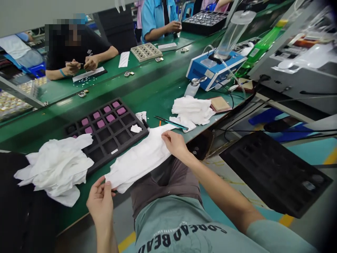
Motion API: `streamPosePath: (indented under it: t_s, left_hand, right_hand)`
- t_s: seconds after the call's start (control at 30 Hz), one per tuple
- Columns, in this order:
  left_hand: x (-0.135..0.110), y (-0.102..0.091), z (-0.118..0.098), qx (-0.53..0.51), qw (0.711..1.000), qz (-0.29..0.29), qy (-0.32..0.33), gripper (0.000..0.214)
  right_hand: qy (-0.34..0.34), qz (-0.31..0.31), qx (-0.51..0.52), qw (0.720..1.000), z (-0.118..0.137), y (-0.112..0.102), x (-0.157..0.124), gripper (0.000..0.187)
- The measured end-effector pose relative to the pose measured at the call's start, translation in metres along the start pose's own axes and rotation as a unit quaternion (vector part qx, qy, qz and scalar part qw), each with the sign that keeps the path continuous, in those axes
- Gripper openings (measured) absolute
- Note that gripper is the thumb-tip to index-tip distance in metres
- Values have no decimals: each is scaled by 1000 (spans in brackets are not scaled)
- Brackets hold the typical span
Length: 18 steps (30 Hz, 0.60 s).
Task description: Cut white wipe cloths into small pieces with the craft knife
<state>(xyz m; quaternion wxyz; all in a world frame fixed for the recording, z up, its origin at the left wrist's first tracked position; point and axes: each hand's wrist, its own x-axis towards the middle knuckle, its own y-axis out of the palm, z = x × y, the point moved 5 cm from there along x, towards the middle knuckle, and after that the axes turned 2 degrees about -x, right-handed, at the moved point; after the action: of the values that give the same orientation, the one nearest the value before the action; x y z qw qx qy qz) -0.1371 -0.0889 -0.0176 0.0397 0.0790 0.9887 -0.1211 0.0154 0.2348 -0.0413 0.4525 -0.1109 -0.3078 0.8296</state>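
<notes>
A white cloth (139, 158), several layers thick, stretches between my two hands over the near edge of the green bench. My left hand (101, 198) pinches its lower left corner between thumb and fingers. At its upper right end my right hand (175, 144) grips the cloth with thumb and fingertips together. Just behind it lies a black compartment tray (119, 128) with several purple pieces (101, 123) in its far cells. Left of my left hand rests a heap of white cloths (59, 165). Beyond my right hand sit a crumpled white cloth pile (192, 110) and thin tweezers (172, 123).
A blue machine (214, 70) with a clear cylinder stands at the back right, beside a dispenser bottle (192, 88) and a green bottle (260, 49). A black tray (273, 172) lies lower right. Co-workers (79, 52) sit across the bench.
</notes>
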Motion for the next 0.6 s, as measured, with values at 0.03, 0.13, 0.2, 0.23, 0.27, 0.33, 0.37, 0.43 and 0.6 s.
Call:
streamPosePath:
  t_s: [0.03, 0.13, 0.2, 0.23, 0.27, 0.33, 0.37, 0.43, 0.6]
  left_hand:
    - [-2, -1, -7, -1, 1000, -6, 13, 50]
    - [-7, -6, -24, -2, 999, -30, 44, 49]
    - [-9, -5, -25, 13, 999, -18, 29, 52]
    - [-9, -4, -21, 22, 1000, -1, 11, 54]
    - [-9, -3, -17, 29, 999, 18, -9, 55]
    - [-8, 0, -8, 35, 998, 43, -37, 58]
    - [-7, 0, -6, 34, 998, 45, -41, 58]
    - [-3, 0, -11, 21, 999, 23, -25, 56]
    - [9, 0, -66, -43, 995, -46, 83, 44]
  right_hand:
    - [-9, -3, 2, 1000, 4, -2, 0, 17]
    - [-30, -19, 22, 999, 12, -9, -1, 21]
    - [-23, -25, 18, 999, 8, -13, -5, 22]
    - [-12, -22, 12, 1000, 4, -13, -7, 23]
    - [1, -15, 7, 1000, -1, -13, -10, 24]
    - [18, 2, 8, 1000, -8, -10, -16, 25]
    - [20, 9, 16, 1000, -10, -8, -18, 25]
    - [8, 17, 40, 999, -8, -5, -18, 24]
    - [-45, -7, 98, 994, 22, -15, 5, 20]
